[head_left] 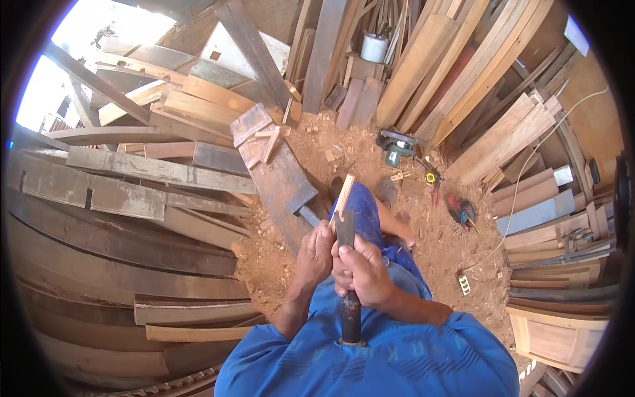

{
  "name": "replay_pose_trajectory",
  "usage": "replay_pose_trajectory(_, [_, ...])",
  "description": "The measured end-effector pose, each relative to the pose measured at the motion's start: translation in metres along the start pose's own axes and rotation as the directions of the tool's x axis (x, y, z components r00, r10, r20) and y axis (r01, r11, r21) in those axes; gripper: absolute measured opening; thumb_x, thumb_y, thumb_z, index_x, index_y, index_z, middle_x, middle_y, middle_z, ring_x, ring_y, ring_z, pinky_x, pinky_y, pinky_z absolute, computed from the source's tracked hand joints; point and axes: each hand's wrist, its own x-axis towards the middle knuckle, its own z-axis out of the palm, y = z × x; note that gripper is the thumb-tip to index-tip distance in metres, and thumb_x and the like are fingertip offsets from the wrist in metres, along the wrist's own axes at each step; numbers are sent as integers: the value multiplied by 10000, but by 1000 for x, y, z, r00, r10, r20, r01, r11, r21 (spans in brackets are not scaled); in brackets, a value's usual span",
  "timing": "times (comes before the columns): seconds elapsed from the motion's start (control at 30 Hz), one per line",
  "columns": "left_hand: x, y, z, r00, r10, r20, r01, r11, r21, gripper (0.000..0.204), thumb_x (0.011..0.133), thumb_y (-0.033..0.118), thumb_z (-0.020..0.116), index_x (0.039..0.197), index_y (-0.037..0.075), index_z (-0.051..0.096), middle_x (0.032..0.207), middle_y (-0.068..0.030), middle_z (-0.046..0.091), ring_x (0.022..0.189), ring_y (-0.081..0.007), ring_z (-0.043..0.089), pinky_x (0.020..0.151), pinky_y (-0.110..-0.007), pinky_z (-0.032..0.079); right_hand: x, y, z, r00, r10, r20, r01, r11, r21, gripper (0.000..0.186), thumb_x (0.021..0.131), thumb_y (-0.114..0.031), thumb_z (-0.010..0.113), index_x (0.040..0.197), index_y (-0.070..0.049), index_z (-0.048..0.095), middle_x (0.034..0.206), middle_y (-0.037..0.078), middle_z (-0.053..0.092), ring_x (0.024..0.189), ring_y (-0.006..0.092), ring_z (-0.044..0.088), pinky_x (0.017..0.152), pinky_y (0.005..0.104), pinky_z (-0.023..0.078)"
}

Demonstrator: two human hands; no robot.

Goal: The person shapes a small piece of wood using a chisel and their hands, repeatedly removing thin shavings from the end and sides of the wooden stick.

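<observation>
My right hand (360, 271) is closed round a chisel, whose broad flat blade (344, 229) points away from me and whose dark handle (350, 317) reaches back against my blue shirt. A narrow pale wooden strip (346, 190) stands out just beyond the blade, touching it. My left hand (315, 255), beside the right, is closed on that strip, its lower part hidden by fingers and blade. A dark mallet-like tool (301, 202) lies on a worn plank (271, 178) ahead of me on the left.
Stacked boards (132, 212) fill the left side; leaning planks (413, 73) line the back and right. On the sawdust-covered floor (430, 238) lie a green power tool (397, 149), a tape measure (431, 177) and red-handled tools (460, 208). A pale cord (522, 195) runs along the right.
</observation>
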Motion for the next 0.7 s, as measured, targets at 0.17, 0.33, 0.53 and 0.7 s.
replay_pose_trajectory(0.17, [-83,-33,18,947,-199,252,232,967,-107,329,1007,242,414,772,47,536,629,-101,484,557,-221,516,513,-346,391,-33,-44,9,954,-285,99,298,937,-180,142,1003,-204,405,999,-63,423,609,-18,361,446,64,343,438,268,407])
replay_pose_trajectory(0.33, [-52,-46,-10,919,-354,175,391,875,-285,343,1012,262,419,825,37,598,612,-64,474,548,-148,490,523,-316,398,9,-39,-38,937,-307,-168,244,917,-315,170,993,-207,491,1005,-37,485,597,-17,438,459,43,405,425,215,391])
replay_pose_trajectory(0.53, [-5,-25,-11,934,-43,354,133,963,-234,251,985,241,518,956,28,648,658,-27,552,588,-97,513,552,-282,419,24,-39,-57,899,-394,-190,238,805,-544,213,935,-249,628,936,-49,555,628,-26,506,482,29,450,423,199,388])
replay_pose_trajectory(0.7, [-7,-34,6,983,-151,101,182,779,-600,284,942,150,599,1185,20,528,739,-38,598,635,-112,548,598,-261,457,29,-32,-70,900,-368,-233,198,822,-533,199,930,-236,628,908,-46,570,657,-3,563,485,28,470,432,192,398])
